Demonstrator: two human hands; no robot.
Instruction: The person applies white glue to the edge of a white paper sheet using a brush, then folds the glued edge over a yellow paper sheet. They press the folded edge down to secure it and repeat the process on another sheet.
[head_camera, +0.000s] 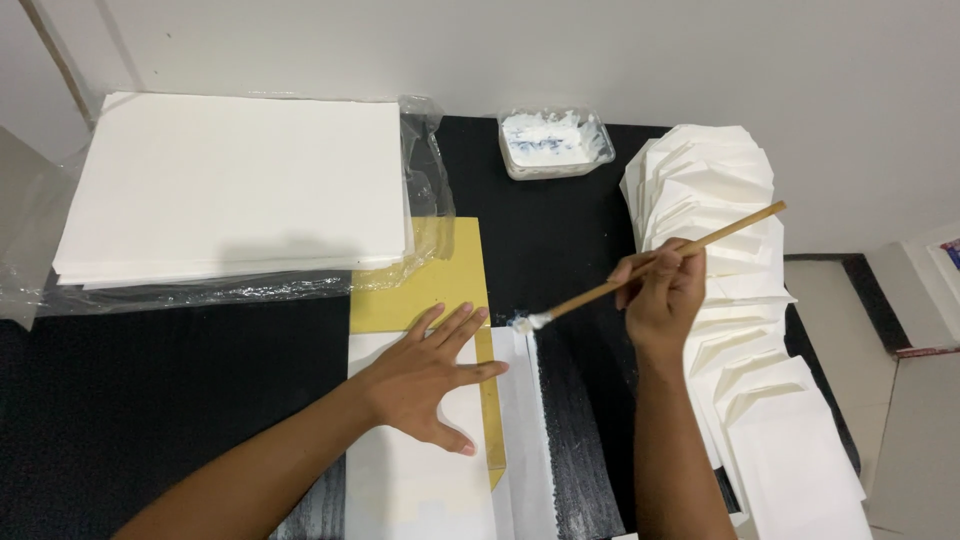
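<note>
- Brush (655, 264): I hold it in my right hand (662, 296), fingers closed round the wooden handle near its middle; the handle slants up to the right past my knuckles.
- Its white, paste-laden tip (525, 323) touches the top edge of the narrow paper flap (522, 420) that lies just right of the yellow board (440, 280).
- My left hand (425, 380) lies flat with the fingers spread open, gripping nothing; it presses down on the white sheet (400, 480) and the fingertips reach onto the board's right strip.
- The sheet covers most of the board, so that yellow shows only above my hand and as a thin strip along the right side.
- All of this rests on a black table (150, 400).
- A clear tub (555, 142) of white paste stands at the far edge of the table, near the wall, well apart from the brush tip.
- A thick stack of white paper (235, 185) in loose clear plastic sits at the far left; its near corner overlaps the board's top.
- A fanned row of folded white envelopes (735, 330) runs down the right side of the table, just beyond my right wrist.
</note>
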